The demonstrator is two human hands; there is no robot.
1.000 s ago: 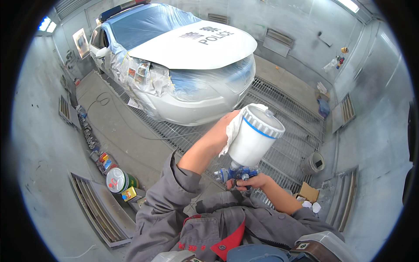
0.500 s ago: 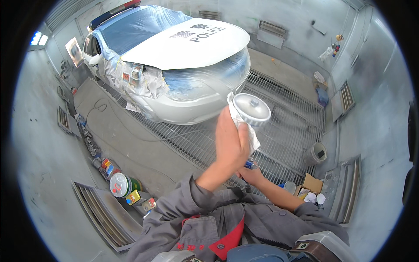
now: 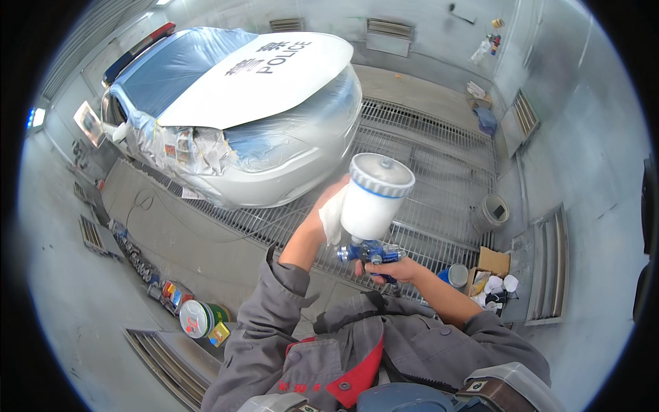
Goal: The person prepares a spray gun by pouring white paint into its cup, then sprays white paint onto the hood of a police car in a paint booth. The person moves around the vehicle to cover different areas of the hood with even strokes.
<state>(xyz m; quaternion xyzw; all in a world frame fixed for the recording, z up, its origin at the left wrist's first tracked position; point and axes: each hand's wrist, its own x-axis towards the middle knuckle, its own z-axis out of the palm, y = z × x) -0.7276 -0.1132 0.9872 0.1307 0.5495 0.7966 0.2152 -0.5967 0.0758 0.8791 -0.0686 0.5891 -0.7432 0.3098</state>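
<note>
My right hand (image 3: pixel 401 270) is wrapped round the handle of a spray gun (image 3: pixel 371 253) with a blue and metal body. On top of the gun stands a white paint cup (image 3: pixel 374 213), slightly tilted, with a silvery ribbed lid. To the left of the cup, my left hand (image 3: pixel 324 206) grips a crumpled white cloth (image 3: pixel 332 217), its fingers partly hidden behind cloth and cup. Whether the cloth touches the cup I cannot tell. Beyond my hands stands a white car (image 3: pixel 274 180), its windows and front covered with bluish film and paper.
Metal floor grating (image 3: pixel 439 172) runs under the car. A hose (image 3: pixel 185 230) lies on the floor at left, near a paint can (image 3: pixel 199 319). To the right are a bucket (image 3: pixel 491 213), a blue tub (image 3: pixel 454 275) and a cardboard box (image 3: pixel 494 261). Vented walls surround the space.
The spray gun has come into fuller view, its cup now seen from the side. My left hand with the cloth has shifted left and lower along the cup. The head view has turned somewhat.
</note>
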